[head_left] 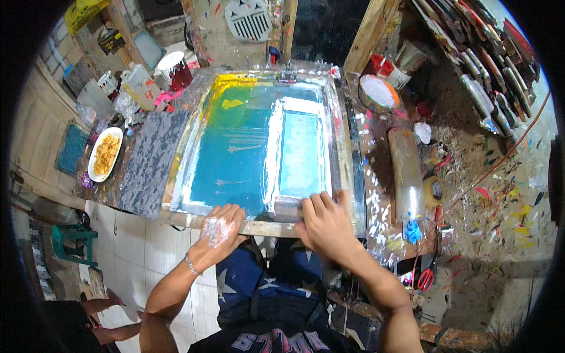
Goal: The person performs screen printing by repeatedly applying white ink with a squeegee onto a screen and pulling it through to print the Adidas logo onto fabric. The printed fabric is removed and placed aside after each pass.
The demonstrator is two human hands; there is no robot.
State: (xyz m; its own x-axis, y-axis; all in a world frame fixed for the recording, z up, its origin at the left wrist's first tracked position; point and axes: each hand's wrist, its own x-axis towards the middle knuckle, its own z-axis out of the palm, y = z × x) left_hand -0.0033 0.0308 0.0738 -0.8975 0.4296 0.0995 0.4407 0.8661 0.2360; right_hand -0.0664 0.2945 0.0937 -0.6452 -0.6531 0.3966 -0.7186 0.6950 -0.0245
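Observation:
A screen-printing frame [262, 228] with blue-green mesh lies on the workbench before me. White ink outlines a pale blue rectangle [300, 154] on its right half, and yellow smears its far left corner. Faint star shapes show in the mesh left of that rectangle. My left hand [219, 230], white ink on its back, is closed over the frame's near edge. Closer to the right corner, my right hand [325, 223] curls around what looks like a squeegee [287, 210], a greyish bar at the near end of the white ink. My fingers hide most of it.
Left of the frame are a plate of food [106, 154], a grey patterned mat [154, 159] and a paint-stained bucket [175, 70]. On the right stand a tub of white ink [379, 92], a long roll [406, 170], red scissors [425, 279] and racked squeegees [482, 65]. Another person's legs [106, 317] show lower left.

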